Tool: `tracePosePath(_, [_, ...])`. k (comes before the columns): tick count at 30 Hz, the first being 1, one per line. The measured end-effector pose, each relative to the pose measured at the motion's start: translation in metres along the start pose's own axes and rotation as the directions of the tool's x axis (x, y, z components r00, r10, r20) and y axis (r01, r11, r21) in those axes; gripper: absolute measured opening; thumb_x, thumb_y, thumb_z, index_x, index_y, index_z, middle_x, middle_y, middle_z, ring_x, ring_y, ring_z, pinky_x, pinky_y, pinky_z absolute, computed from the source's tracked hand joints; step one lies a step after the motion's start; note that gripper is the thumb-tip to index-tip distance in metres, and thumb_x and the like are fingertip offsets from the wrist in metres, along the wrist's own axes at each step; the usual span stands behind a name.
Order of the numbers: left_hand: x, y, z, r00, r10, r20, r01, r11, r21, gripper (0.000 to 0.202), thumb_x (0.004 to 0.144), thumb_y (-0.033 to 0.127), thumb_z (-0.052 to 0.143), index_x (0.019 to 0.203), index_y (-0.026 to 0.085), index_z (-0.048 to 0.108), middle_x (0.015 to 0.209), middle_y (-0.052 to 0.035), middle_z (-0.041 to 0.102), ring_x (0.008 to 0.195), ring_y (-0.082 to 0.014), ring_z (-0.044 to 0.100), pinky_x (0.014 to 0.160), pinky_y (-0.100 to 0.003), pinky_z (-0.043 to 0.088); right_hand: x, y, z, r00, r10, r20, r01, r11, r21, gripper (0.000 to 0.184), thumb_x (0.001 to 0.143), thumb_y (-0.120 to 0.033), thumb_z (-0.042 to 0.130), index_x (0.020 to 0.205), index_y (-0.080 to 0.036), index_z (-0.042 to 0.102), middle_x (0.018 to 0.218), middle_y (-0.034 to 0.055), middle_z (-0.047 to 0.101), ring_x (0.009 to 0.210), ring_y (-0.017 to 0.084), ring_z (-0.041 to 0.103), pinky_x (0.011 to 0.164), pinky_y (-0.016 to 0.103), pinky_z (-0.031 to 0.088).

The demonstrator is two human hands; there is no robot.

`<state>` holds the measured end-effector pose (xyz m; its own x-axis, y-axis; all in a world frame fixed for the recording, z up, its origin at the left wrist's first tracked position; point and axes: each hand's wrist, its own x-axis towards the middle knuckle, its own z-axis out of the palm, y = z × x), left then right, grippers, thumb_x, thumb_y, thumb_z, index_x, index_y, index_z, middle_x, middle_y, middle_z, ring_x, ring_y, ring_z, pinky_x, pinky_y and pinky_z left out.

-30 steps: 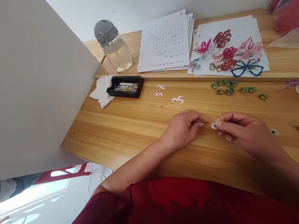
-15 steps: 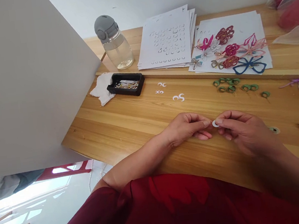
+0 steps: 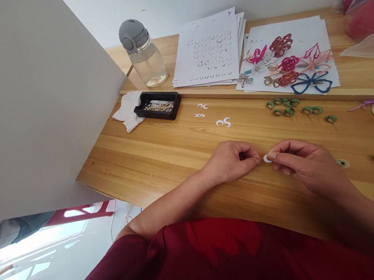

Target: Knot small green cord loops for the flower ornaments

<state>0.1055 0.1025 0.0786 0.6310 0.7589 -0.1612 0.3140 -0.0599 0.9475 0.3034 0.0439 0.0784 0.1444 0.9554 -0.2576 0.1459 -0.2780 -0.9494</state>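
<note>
White paper ring [image 3: 267,158]: small, round, just above near tabletop [image 3: 175,155], pinched in right hand [image 3: 308,166] grip; left hand [image 3: 232,161] grip closed at its edge. Far left, black tray [image 3: 142,111] holds mixed beads; bottle [image 3: 144,54] holds clear liquid.

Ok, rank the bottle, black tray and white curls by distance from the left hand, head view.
1. White curls, just beyond the left hand.
2. Black tray, farther back, to the left.
3. Bottle, farthest, at the back left.
</note>
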Motion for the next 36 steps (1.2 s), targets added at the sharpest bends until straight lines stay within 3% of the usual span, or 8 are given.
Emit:
tracePosePath(6, [0.001, 0.001, -0.002, 0.999, 0.042, 0.003, -0.042, 0.997, 0.071, 0.015, 0.088, 0.024, 0.066, 0.076, 0.016, 0.071, 0.079, -0.0010, 0.073, 0.076, -0.0124, 0.064, 0.073, -0.024, 0.046, -0.001, 0.005, -0.003, 0.995, -0.095, -0.033, 0.092, 0.993, -0.070, 0.031, 0.076, -0.051, 0.091, 0.069, -0.025, 0.076, 0.063, 0.0007, 0.065, 0.057, 0.012, 0.048, 0.054, 0.028, 0.037])
tracePosePath(12, [0.005, -0.002, -0.009, 0.998, -0.054, -0.045, 0.048, 0.993, -0.109, 0.014, 0.088, 0.027, 0.075, 0.084, 0.013, 0.076, 0.083, -0.0027, 0.075, 0.074, -0.0104, 0.062, 0.071, -0.022, 0.048, 0.004, 0.004, -0.008, 0.997, 0.056, -0.052, -0.049, 0.990, 0.132, 0.029, 0.069, -0.045, 0.095, 0.067, -0.023, 0.077, 0.060, 0.0021, 0.065, 0.053, 0.011, 0.046, 0.050, 0.028, 0.034])
tracePosePath(17, [0.011, -0.003, -0.010, 0.975, -0.179, -0.133, 0.128, 0.938, -0.322, 0.032, 0.098, 0.042, 0.067, 0.093, 0.013, 0.079, 0.096, -0.0088, 0.080, 0.076, -0.0130, 0.068, 0.052, -0.019, 0.045, 0.007, 0.003, -0.006, 0.992, 0.130, -0.006, -0.126, 0.971, 0.203, 0.028, 0.059, -0.038, 0.098, 0.062, -0.021, 0.076, 0.059, 0.0045, 0.063, 0.055, 0.012, 0.049, 0.048, 0.027, 0.031])
tracePosePath(20, [0.013, -0.001, -0.009, 0.973, -0.221, -0.074, 0.155, 0.852, -0.501, 0.026, 0.102, 0.030, 0.062, 0.090, 0.011, 0.076, 0.115, -0.0144, 0.080, 0.087, -0.0152, 0.076, 0.051, -0.018, 0.046, 0.006, -0.001, -0.003, 0.984, 0.176, 0.006, -0.173, 0.960, 0.221, 0.030, 0.053, -0.038, 0.099, 0.060, -0.021, 0.075, 0.059, 0.0049, 0.061, 0.056, 0.013, 0.050, 0.046, 0.027, 0.030])
tracePosePath(24, [0.014, 0.000, -0.008, 0.958, -0.284, 0.043, 0.249, 0.748, -0.615, 0.013, 0.095, 0.011, 0.065, 0.103, 0.011, 0.076, 0.124, -0.0147, 0.079, 0.086, -0.0130, 0.077, 0.052, -0.016, 0.044, 0.005, -0.003, 0.000, 0.979, 0.203, 0.035, -0.206, 0.951, 0.230, 0.033, 0.052, -0.039, 0.098, 0.060, -0.021, 0.072, 0.060, 0.0045, 0.060, 0.056, 0.013, 0.050, 0.046, 0.027, 0.029])
tracePosePath(30, [0.016, 0.000, -0.014, 0.940, -0.321, -0.117, 0.174, 0.744, -0.645, 0.031, 0.102, 0.039, 0.066, 0.096, 0.011, 0.077, 0.116, -0.0137, 0.080, 0.077, -0.0110, 0.076, 0.046, -0.016, 0.027, 0.006, 0.003, -0.007, 0.983, 0.158, 0.088, -0.173, 0.964, 0.203, 0.031, 0.061, -0.042, 0.099, 0.065, -0.022, 0.076, 0.063, 0.0040, 0.063, 0.058, 0.013, 0.050, 0.050, 0.027, 0.033])
tracePosePath(32, [0.017, 0.000, -0.015, 0.940, -0.320, -0.114, 0.164, 0.722, -0.672, 0.026, 0.102, 0.033, 0.066, 0.095, 0.010, 0.077, 0.115, -0.0144, 0.080, 0.079, -0.0118, 0.076, 0.048, -0.016, 0.032, 0.004, 0.002, -0.008, 0.986, 0.131, 0.101, -0.147, 0.974, 0.175, 0.029, 0.067, -0.043, 0.096, 0.066, -0.022, 0.077, 0.062, 0.0036, 0.064, 0.057, 0.012, 0.050, 0.051, 0.028, 0.034])
tracePosePath(36, [0.016, 0.000, -0.010, 0.950, -0.305, 0.068, 0.262, 0.660, -0.705, 0.012, 0.096, 0.008, 0.066, 0.103, 0.010, 0.076, 0.109, -0.0119, 0.081, 0.081, -0.0114, 0.076, 0.061, -0.017, 0.050, -0.001, -0.005, -0.005, 0.992, 0.077, 0.095, -0.087, 0.991, 0.102, 0.028, 0.070, -0.045, 0.095, 0.067, -0.023, 0.077, 0.062, 0.0031, 0.065, 0.057, 0.012, 0.049, 0.053, 0.029, 0.034])
